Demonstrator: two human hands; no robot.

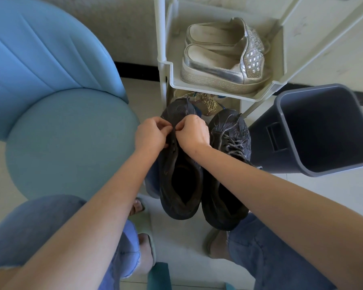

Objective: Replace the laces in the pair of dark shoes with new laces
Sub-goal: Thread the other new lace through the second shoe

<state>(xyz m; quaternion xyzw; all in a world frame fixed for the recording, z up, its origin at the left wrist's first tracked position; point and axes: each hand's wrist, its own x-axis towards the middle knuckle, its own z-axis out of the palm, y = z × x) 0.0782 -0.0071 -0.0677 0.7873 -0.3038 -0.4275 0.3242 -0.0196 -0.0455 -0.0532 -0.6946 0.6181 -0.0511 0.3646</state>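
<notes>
Before the shoe rack (167, 74), left hand (150, 136) and right hand (192, 133) each pinch the dark shoe (177, 170) at its eyelets. Its laced twin (232, 143) stands alongside.

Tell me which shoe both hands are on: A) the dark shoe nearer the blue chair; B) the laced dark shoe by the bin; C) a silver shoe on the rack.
A: the left hand and right hand both pinch at the chair-side shoe; the laced shoe has no hand on it.
</notes>
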